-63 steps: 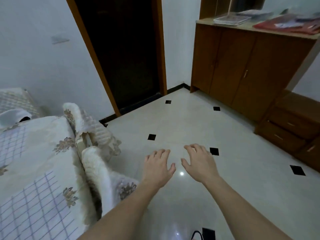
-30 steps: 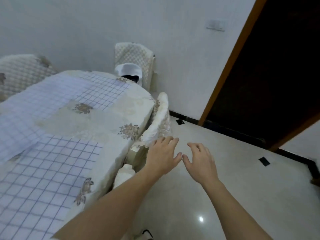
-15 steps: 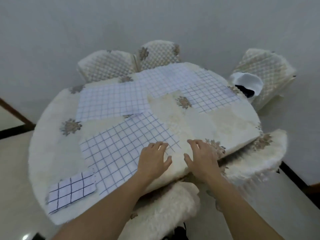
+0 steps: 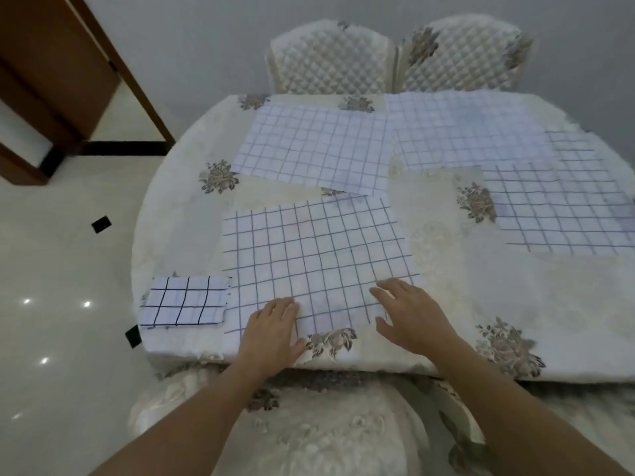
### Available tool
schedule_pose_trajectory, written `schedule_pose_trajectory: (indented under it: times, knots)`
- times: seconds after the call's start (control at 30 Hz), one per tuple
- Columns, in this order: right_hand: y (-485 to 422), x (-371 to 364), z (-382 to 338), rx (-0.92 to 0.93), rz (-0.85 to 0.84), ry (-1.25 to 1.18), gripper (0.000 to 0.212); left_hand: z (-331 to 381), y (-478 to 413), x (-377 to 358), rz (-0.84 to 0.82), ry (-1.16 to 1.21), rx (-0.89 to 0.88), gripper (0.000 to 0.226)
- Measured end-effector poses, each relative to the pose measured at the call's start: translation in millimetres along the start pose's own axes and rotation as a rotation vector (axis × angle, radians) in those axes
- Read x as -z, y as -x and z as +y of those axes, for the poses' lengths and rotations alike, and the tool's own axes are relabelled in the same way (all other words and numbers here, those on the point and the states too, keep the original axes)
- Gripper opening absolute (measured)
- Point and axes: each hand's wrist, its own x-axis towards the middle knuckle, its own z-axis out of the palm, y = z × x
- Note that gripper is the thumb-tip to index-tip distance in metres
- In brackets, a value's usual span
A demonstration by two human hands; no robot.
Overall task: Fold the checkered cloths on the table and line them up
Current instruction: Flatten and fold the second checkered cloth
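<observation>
Nearest the camera, a cream-covered chair seat [image 4: 319, 438] is showing below the worktop [image 4: 508, 297], and both bare forearms are crossing over it and hiding parts of it. The worktop's right side is running out of the picture.

The left grip [image 4: 271, 333] is lying palm down on the near edge of the nearest checkered cloth [image 4: 316, 255], fingers straight and together, released and pressing flat rather than grasping. Its thumb is pointing right, over the floral tablecloth [image 4: 443, 235]. The right grip [image 4: 414, 317] is sitting over the same cloth's near right corner, covering it. Its fingers are spread and lightly arched, released and clasping nothing. Whether its fingertips are actually touching the fabric is hard to make out.

That cloth is lying open and flat at the near middle of the worktop. A small folded cloth [image 4: 185, 302] with darker lines is lying at the near left edge, its right edge meeting the open cloth's left edge.

Farther back, a second open cloth [image 4: 316, 149] is lying flat, its near right corner reaching the first cloth's far edge. To the right, a third cloth [image 4: 464, 128] and a fourth cloth [image 4: 556, 211] are overlapping in pale layers that are blurring together; the fourth is being cut off by the right edge.

Beyond the worktop, two quilted chair backs [image 4: 330, 56] are standing side by side against the wall.
</observation>
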Motion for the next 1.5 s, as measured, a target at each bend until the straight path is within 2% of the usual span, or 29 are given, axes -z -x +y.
schedule_pose_trajectory:
  times: [0.23, 0.4, 0.5, 0.63, 0.83, 1.0, 1.07, 1.17, 1.27, 1.37, 1.5]
  knots:
    - [-15, -44, 14, 0.184, -0.068, -0.010, 0.068, -2, 4, -20, -0.026, -0.106, -0.080, 0.066]
    - [-13, -62, 15, 0.198, 0.011, -0.016, 0.054, -2, 2, -23, 0.002, -0.138, -0.094, 0.056]
    - [-14, -70, 16, 0.213, 0.114, -0.023, 0.047, -2, 2, -25, 0.052, -0.152, -0.103, 0.051]
    - [-11, -79, 23, 0.234, 0.211, -0.021, 0.040, -1, 1, -23, 0.083, -0.122, -0.099, 0.052]
    - [7, -74, 37, 0.215, 0.253, -0.029, 0.032, -4, 6, -23, 0.128, -0.054, -0.084, 0.057]
    - [40, -66, 47, 0.191, 0.184, -0.060, 0.028, -1, 12, -18, 0.136, 0.030, -0.179, 0.064]
    - [50, -62, 46, 0.155, 0.177, -0.102, 0.027, -5, 14, -15, 0.152, 0.102, -0.216, 0.054]
    - [62, -53, 41, -0.016, 0.148, -0.224, 0.032, -14, 20, -8, 0.162, 0.193, -0.250, 0.026]
    - [74, -39, 33, -0.117, -0.006, -0.292, 0.019, -23, 34, 3, 0.119, 0.269, -0.196, 0.036]
    - [87, -22, 25, -0.117, -0.118, -0.343, 0.021, -37, 51, 8, 0.066, 0.315, -0.131, 0.043]
    - [105, -8, 20, -0.150, -0.230, -0.376, 0.023, -52, 67, 19, -0.088, 0.406, -0.064, 0.034]
